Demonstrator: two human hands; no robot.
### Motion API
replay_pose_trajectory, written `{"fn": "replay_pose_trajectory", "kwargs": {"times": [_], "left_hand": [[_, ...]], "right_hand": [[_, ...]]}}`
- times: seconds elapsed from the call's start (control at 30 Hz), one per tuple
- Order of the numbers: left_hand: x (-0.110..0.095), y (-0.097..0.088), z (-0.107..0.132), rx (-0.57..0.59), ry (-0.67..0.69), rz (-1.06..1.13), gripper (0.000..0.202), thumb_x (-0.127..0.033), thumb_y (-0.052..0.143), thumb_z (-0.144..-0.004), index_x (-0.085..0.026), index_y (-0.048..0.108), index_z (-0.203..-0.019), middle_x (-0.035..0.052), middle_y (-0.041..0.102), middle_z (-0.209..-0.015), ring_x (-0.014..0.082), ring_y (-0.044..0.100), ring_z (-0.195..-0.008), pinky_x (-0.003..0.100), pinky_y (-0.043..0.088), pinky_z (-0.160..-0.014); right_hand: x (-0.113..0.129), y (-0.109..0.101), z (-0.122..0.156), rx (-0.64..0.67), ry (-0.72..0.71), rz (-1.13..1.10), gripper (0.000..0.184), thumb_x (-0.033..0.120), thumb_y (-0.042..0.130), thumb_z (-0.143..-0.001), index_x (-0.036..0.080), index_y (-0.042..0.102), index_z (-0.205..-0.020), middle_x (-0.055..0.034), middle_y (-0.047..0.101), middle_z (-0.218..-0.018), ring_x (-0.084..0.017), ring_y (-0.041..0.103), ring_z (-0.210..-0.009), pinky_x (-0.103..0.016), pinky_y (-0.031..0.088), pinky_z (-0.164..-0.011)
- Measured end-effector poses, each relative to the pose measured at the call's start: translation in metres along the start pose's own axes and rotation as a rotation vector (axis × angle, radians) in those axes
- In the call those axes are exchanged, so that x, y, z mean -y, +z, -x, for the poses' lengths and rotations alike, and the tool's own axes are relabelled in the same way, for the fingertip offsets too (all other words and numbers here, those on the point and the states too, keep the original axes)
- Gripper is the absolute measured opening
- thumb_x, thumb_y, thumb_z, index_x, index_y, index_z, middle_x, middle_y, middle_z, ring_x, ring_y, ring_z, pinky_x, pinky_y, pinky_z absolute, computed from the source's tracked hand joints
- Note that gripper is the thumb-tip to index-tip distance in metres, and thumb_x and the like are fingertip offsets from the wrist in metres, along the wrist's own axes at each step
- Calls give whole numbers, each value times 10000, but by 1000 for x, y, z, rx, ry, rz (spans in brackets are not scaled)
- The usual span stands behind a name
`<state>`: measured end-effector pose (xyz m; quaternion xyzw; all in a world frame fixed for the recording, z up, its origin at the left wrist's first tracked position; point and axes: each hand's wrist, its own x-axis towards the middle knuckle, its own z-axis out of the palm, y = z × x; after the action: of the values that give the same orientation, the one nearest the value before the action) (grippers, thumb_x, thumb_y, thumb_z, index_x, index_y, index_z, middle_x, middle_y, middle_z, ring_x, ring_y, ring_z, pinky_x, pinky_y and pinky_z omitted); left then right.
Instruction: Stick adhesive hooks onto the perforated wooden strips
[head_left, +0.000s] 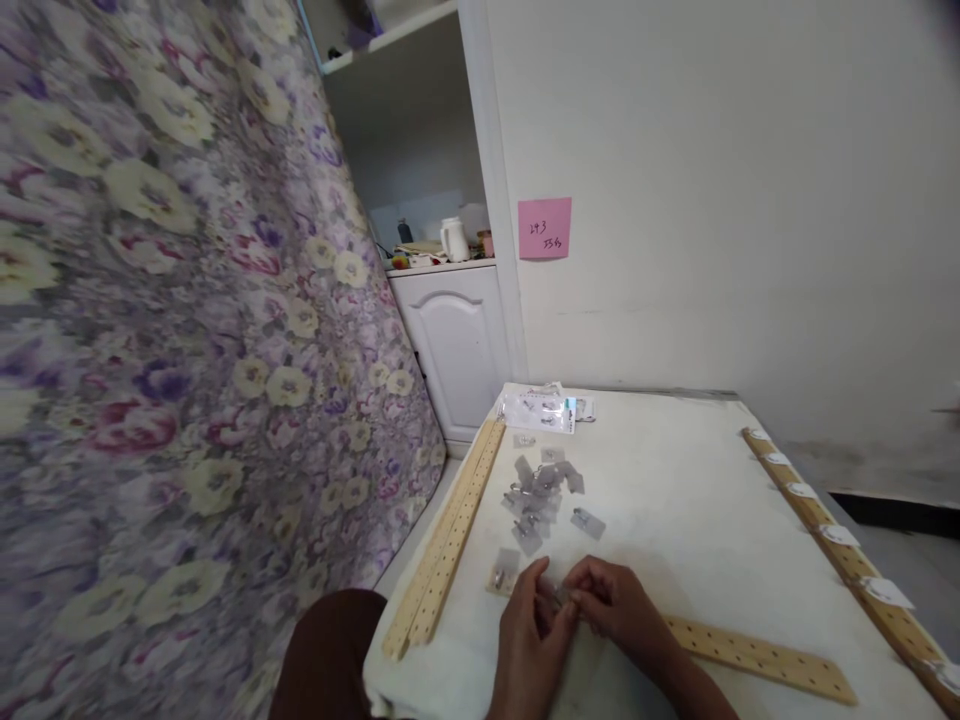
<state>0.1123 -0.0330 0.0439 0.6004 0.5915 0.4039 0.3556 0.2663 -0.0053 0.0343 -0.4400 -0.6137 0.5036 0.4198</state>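
My left hand (527, 645) and right hand (619, 605) at table's (667, 470) near side, small item (553, 592) between their fingertips. Packet pile (541, 490) beyond them; lone packet (590, 523) right of pile. Packaging (534, 410) at far-left corner. Paired strips (453, 550) along left edge. Third strip (765, 657) right of my right wrist. Fourth strip (847, 565) along right edge. Wall (712, 200) behind; cabinet (461, 345) back left; curtain (187, 330) leftmost.

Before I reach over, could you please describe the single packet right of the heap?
On the white table, find the heap of packets. To its right, just beyond the right hand, lies the single packet. Unlike the heaped ones, it touches no other.
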Motion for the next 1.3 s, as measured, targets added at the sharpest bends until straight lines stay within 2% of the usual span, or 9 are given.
{"fn": "replay_pose_trajectory", "kwargs": {"times": [0.13, 0.33, 0.57, 0.63, 0.77, 0.9, 1.07, 1.3], "left_hand": [[-3, -8, 5, 49, 37, -37, 455, -482, 531, -839, -173, 540, -1173, 45, 677, -862, 192, 614, -727, 298, 471, -674], [0, -9, 11, 127, 42, 44, 359, -458, 390, -923, -183, 521, -1113, -7, 657, -619, 170, 605, -623, 272, 440, -637], [23, 3, 8, 185, -110, 422, 448, -530, 431, -872, -145, 504, -1089, -7, 628, -587, 141, 562, -509, 241, 403, -495], [23, 5, 7, 189, -130, 481, 451, -503, 513, -834, -137, 498, -1097, -15, 616, -606, 132, 564, -519, 236, 406, -503], [20, 7, 10, 202, -140, 568, 467, -395, 668, -738, -157, 498, -1102, -28, 596, -704, 123, 593, -573, 230, 418, -526], [20, 8, 11, 182, -136, 577, 431, -375, 686, -725, -155, 519, -1056, -41, 569, -673, 120, 591, -547, 224, 403, -502], [22, 8, 11, 148, -168, 541, 390, -404, 655, -745, -143, 524, -1004, -42, 575, -591, 115, 566, -500, 220, 397, -481], [34, 4, 19, 146, -157, 568, 404, -419, 665, -745, -181, 503, -1028, -65, 536, -664, 119, 593, -537, 224, 410, -497]], "right_hand": [[2, -3, 0, -26, -66, 78, 123, 204, 528, -767, 161, 641, -789, 4, 615, -651, -132, 538, -606, -227, 394, -569], [-2, -5, -2, -51, -111, 149, 194, 266, 497, -813, 159, 659, -815, -30, 661, -726, -164, 577, -677, -250, 428, -627], [-4, -6, 0, -73, -110, 172, 215, 280, 474, -831, 166, 656, -807, -23, 654, -710, -162, 576, -666, -254, 431, -630], [-5, -6, 1, -78, -112, 165, 219, 288, 474, -834, 166, 655, -813, -22, 648, -710, -157, 573, -652, -252, 430, -615], [-9, -3, 3, -80, -47, 92, 237, 329, 461, -845, 161, 627, -858, 28, 550, -569, -118, 490, -476, -234, 388, -489], [-10, 0, 5, -85, 11, -9, 212, 334, 502, -813, 158, 590, -892, 40, 542, -584, -105, 489, -444, -231, 391, -464], [-9, -1, 6, -63, 30, -61, 227, 318, 563, -773, 169, 596, -942, 21, 581, -669, -116, 531, -529, -242, 425, -526], [-7, -3, 1, 2, 6, 58, 250, 284, 535, -771, 174, 646, -966, -12, 639, -756, -164, 584, -697, -265, 448, -642]]}}
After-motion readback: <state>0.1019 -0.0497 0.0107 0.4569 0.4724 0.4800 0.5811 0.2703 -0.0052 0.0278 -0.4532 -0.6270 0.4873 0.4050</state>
